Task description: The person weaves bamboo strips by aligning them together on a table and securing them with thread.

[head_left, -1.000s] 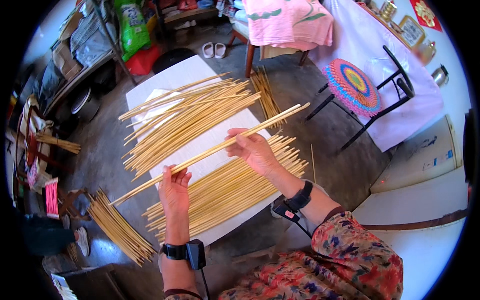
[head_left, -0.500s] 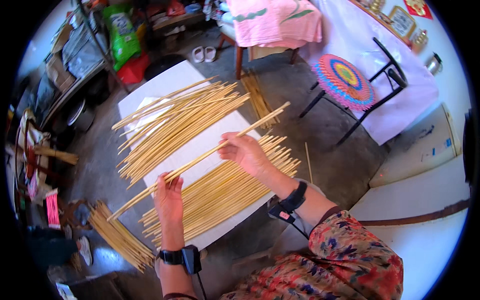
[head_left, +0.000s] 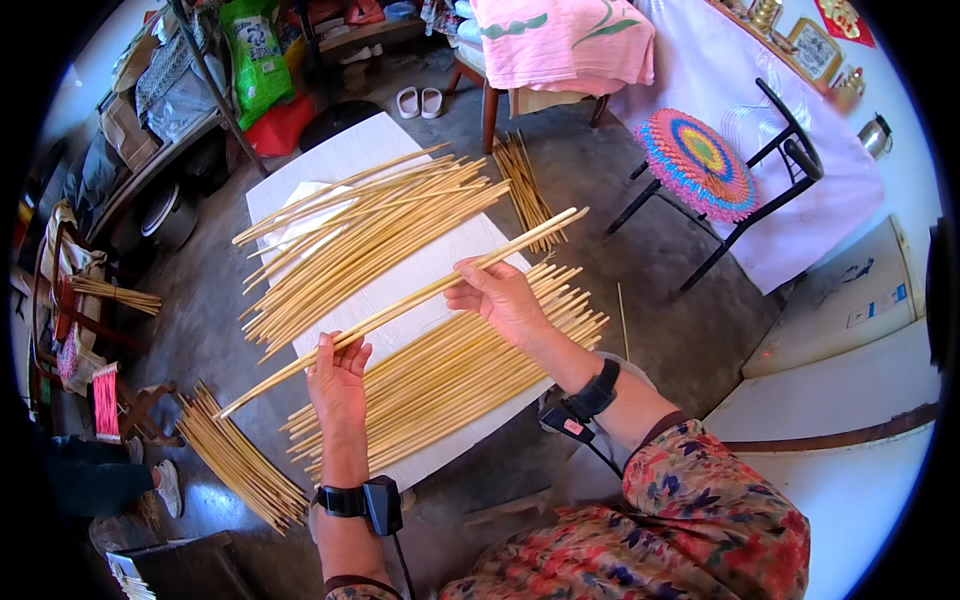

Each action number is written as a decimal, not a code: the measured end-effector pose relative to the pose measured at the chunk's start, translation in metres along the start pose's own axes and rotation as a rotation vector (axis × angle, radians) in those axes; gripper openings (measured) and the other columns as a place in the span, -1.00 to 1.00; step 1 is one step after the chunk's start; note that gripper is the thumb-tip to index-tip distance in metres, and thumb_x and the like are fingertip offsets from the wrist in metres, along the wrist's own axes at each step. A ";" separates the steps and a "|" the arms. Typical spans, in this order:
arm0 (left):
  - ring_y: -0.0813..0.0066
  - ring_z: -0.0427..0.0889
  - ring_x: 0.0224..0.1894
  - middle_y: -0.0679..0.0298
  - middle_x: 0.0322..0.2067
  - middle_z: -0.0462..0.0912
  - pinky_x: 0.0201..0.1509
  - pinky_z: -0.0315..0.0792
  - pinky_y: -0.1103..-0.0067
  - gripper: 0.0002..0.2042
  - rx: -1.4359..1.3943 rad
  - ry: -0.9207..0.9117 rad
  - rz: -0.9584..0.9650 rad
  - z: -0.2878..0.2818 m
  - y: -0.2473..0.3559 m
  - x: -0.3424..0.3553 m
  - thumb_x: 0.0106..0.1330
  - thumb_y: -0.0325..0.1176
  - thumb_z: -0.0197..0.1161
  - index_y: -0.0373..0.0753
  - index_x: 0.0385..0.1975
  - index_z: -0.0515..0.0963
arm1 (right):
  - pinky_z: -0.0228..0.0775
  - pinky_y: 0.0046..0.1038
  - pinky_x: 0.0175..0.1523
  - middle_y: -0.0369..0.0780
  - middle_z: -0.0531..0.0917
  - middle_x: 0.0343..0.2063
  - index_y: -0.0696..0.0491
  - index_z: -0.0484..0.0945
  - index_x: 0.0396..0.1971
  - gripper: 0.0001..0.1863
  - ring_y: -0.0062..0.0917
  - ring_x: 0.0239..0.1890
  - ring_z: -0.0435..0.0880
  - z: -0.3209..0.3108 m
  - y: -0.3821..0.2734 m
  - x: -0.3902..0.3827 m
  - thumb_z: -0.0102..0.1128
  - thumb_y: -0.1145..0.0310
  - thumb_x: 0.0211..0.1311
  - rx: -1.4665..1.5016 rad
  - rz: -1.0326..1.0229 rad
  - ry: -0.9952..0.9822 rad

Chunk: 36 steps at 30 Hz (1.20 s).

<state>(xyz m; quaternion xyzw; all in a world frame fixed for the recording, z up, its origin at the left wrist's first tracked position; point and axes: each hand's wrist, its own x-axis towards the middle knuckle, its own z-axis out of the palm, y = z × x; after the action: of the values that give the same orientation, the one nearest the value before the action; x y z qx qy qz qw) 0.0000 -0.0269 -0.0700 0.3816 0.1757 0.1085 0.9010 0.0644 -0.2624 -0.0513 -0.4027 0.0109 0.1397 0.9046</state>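
Two or so long, thin, pale yellow sticks [head_left: 408, 304] lie together across both my hands, slanting from lower left to upper right above a white table [head_left: 415, 276]. My left hand [head_left: 340, 382] is closed round them toward their lower end. Further up, my right hand [head_left: 498, 300] pinches them between thumb and fingers. Beyond the held sticks, a loose pile of similar sticks [head_left: 370, 250] covers the far part of the table, some crossing others. A second pile [head_left: 450, 375] lies on the near side, under my wrists, more evenly lined up.
Stick bundles lie on the floor at the near left [head_left: 245, 465] and the far right [head_left: 528, 195]. A black chair with a colourful round cushion [head_left: 695, 160] stands right. Pale slippers [head_left: 420, 102] rest beyond the table. Another person's shoe [head_left: 168, 488] shows at left.
The whole view has shifted slightly. Both hands keep their hold on the sticks, which have tilted a little flatter, their lower left end rising.
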 end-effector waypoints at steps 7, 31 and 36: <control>0.32 0.60 -0.31 0.12 -0.39 0.58 -0.26 0.56 0.48 -0.79 -0.004 0.053 -0.051 -0.006 -0.002 0.002 0.21 -0.29 0.17 -0.33 -0.34 0.48 | 0.55 -0.45 -0.27 -0.19 0.55 -0.45 0.16 0.41 -0.18 -0.68 -0.45 -0.40 0.62 0.000 0.003 -0.004 0.07 0.23 0.22 0.096 -0.009 -0.051; 0.15 0.54 -0.10 0.05 -0.22 0.55 -0.05 0.52 0.36 -0.79 -0.112 -0.142 0.146 -0.019 0.037 -0.003 0.31 -0.32 0.02 -0.36 -0.25 0.45 | 0.48 -0.55 -0.44 -0.26 0.55 -0.58 0.08 0.52 -0.37 -0.83 -0.58 -0.53 0.57 -0.066 -0.040 0.020 0.09 0.29 0.20 -0.006 -0.081 0.187; 0.15 0.56 -0.12 0.04 -0.22 0.55 -0.06 0.52 0.36 -0.83 -0.090 -0.110 0.130 -0.018 0.034 -0.002 0.28 -0.37 0.04 -0.35 -0.27 0.46 | 0.46 -0.57 -0.42 -0.27 0.54 -0.56 0.09 0.50 -0.33 -0.83 -0.59 -0.52 0.56 -0.064 -0.046 0.016 0.08 0.30 0.21 0.001 -0.058 0.173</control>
<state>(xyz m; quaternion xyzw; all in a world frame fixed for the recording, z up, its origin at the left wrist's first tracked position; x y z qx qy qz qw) -0.0113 0.0078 -0.0564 0.3568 0.0960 0.1532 0.9165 0.0982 -0.3350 -0.0634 -0.4130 0.0775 0.0781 0.9041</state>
